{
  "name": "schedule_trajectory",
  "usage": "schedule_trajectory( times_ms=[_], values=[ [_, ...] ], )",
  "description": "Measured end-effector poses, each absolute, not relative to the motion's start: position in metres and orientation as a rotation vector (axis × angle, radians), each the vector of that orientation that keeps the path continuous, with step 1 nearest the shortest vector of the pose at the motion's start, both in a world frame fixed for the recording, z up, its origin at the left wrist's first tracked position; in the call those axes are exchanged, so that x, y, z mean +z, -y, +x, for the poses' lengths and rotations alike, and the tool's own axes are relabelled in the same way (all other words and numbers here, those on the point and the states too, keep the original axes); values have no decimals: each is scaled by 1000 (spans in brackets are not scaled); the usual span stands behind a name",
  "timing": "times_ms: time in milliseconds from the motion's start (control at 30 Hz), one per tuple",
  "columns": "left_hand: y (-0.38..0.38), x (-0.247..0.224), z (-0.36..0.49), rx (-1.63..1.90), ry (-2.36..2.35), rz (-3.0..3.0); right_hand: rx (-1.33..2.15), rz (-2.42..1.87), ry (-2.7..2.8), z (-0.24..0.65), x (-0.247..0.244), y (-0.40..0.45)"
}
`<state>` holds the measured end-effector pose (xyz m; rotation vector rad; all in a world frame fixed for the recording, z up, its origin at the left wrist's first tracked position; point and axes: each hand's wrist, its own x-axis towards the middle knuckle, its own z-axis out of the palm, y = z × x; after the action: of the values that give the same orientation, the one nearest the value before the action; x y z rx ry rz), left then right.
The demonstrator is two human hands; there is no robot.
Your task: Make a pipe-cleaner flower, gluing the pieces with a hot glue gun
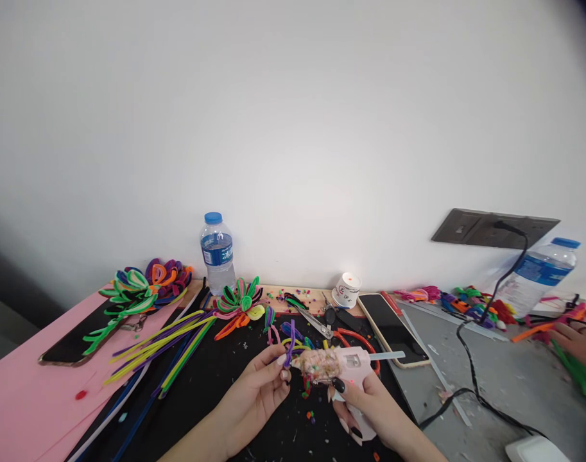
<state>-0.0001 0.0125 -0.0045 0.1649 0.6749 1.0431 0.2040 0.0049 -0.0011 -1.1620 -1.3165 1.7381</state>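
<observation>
In the middle foreground my right hand [357, 404] is wrapped round the handle of a pale pink glue gun [355, 362]. A clear glue stick [387, 355] pokes out of its back end, and its front is covered in lumpy, coloured residue. Just left of the nozzle, my left hand [261, 385] pinches a purple pipe cleaner [291, 337] between thumb and fingers. The nozzle tip is close against the pipe cleaner; whether they touch I cannot tell. Behind the gun lie red-handled scissors [316, 322], partly hidden.
Loose pipe cleaners [162, 346] and pipe-cleaner flowers [242, 300] lie to the left, near a water bottle [217, 253]. A paper cup [346, 290] and a phone [393, 330] are behind on the right. A black cable [470, 366] crosses the grey table. Another person's hand [579, 343] is far right.
</observation>
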Motion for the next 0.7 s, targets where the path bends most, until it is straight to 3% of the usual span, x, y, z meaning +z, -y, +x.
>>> schedule_trajectory(
  times_ms=[700],
  values=[
    [-12, -9, -1, 1013, -619, 195, 1691, -1197, 1253, 206, -7, -6]
  ],
)
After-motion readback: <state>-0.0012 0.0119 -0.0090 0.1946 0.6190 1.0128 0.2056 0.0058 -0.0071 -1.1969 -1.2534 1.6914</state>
